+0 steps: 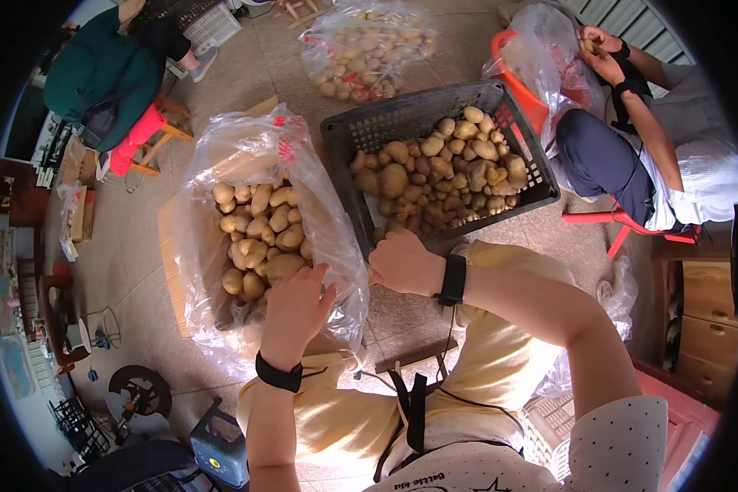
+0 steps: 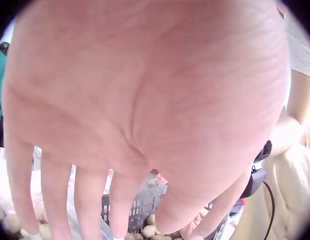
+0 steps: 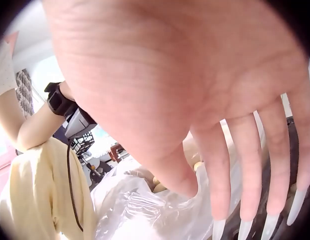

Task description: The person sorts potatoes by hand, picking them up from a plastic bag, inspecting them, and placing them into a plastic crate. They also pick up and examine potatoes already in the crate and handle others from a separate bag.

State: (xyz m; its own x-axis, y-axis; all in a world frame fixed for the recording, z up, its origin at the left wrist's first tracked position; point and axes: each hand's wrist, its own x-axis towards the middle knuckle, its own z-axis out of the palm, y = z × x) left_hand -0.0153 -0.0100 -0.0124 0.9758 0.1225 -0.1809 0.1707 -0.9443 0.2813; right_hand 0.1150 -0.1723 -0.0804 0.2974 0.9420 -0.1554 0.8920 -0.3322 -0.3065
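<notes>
My left hand (image 1: 295, 316) is over the near end of a clear plastic bag (image 1: 197, 254), beside the potatoes (image 1: 258, 230) inside it. In the left wrist view that hand (image 2: 140, 100) has its fingers extended and its palm holds nothing visible. My right hand (image 1: 407, 264) is at the near left corner of a black crate (image 1: 361, 127), close to the potatoes (image 1: 459, 168) in it. The right wrist view has this hand (image 3: 180, 75) with long straight fingers and no potato in the palm; whether the fingertips touch something cannot be told.
Another bag of potatoes (image 1: 369, 53) lies beyond the crate. At the right, a seated person (image 1: 672, 156) holds a small item near a red tub (image 1: 521, 90). A second person (image 1: 102, 78) sits at the upper left. A blue stool (image 1: 220, 451) stands at the lower left.
</notes>
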